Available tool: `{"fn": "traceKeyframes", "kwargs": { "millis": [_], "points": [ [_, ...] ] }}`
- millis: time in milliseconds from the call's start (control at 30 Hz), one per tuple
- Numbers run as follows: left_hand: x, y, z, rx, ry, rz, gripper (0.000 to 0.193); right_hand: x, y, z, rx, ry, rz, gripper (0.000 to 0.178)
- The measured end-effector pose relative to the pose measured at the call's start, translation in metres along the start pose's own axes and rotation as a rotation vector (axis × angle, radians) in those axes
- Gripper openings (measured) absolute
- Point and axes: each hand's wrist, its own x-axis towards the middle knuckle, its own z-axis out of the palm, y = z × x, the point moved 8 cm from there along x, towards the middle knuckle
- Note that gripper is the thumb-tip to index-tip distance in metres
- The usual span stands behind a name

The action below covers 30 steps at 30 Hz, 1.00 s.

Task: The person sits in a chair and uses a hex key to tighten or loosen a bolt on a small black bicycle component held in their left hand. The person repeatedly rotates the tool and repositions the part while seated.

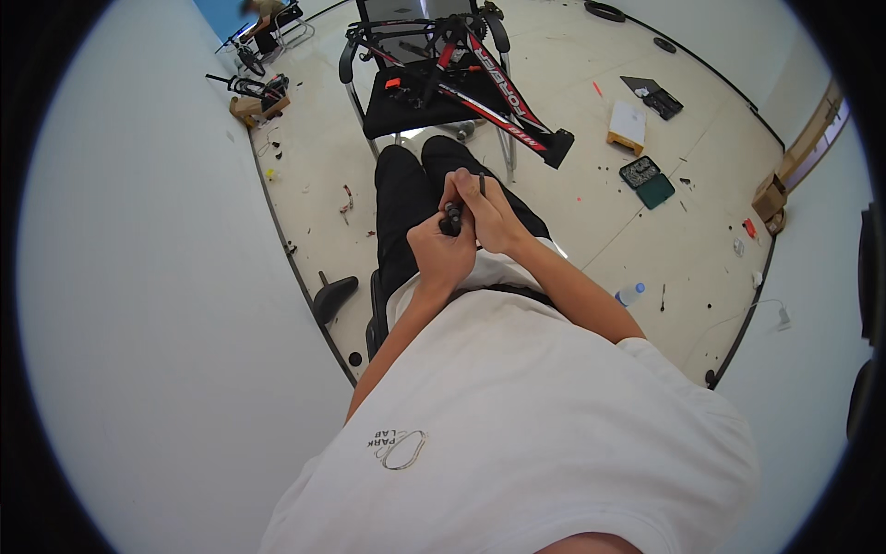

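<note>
My two hands meet over my lap. My left hand is closed around a small black cylindrical part, whose end sticks up out of the fist; its exact kind is too small to make out. Pressed against it from the right is my right hand, closed, with a thin dark rod-like tool showing at its fingers. Beyond my knees, a red, black and white bicycle frame lies across a black chair, its front end jutting past the seat at the right.
On the floor at right are an open green tool case, a white-and-yellow box, a dark case and a bottle. A bicycle saddle lies by the left wall. Another person sits far left near bicycle parts.
</note>
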Motion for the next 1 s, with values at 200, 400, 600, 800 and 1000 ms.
{"fn": "traceKeyframes", "kwargs": {
  "millis": [200,400,600,800,1000],
  "points": [
    [0.006,-0.014,-0.003,0.061,-0.028,-0.015,0.037,0.001,-0.01,-0.005,-0.09,0.063,-0.021,0.051],
    [0.008,-0.023,-0.003,-0.097,-0.101,-0.286,0.044,-0.006,-0.054,-0.01,-0.396,0.235,-0.273,0.026],
    [0.007,-0.017,0.009,-0.243,-0.156,-0.297,0.047,-0.011,-0.075,-0.007,-0.64,0.333,-0.524,0.03],
    [0.003,-0.027,0.007,-0.195,-0.141,-0.369,0.048,-0.016,-0.071,-0.002,-0.656,0.351,-0.559,0.029],
    [0.005,-0.023,0.005,-0.154,-0.143,-0.273,0.049,-0.025,-0.073,-0.005,-0.565,0.379,-0.646,0.027]
  ]
}}
